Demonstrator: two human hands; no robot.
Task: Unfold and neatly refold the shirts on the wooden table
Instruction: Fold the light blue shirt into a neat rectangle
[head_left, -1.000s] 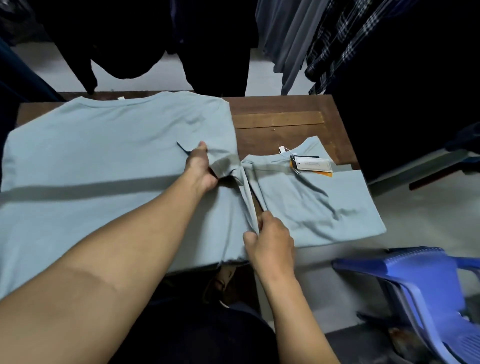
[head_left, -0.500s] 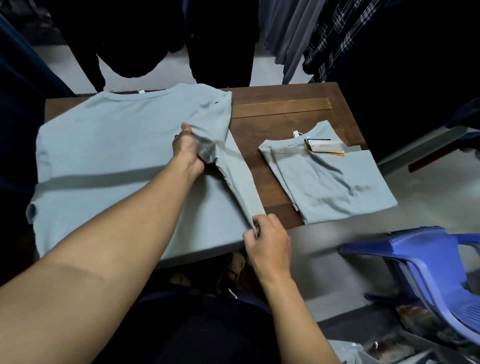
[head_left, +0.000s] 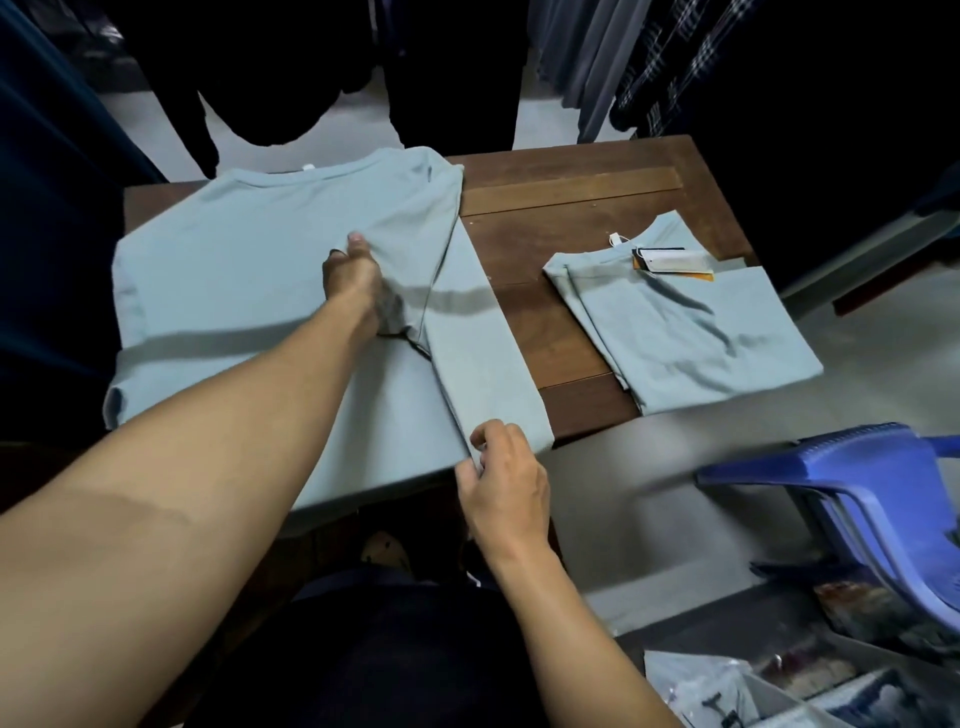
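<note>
Looking down from the head view, our left hand grips bunched sleeve cloth on the shirt spread across the table. Our right hand pinches its folded side at the near hem. A folded shirt lies well apart on the right.

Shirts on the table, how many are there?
2. The spread-out shirt lies on the left of the wooden table. The folded shirt with a tag lies on the right. Its layers may hide another.
</note>
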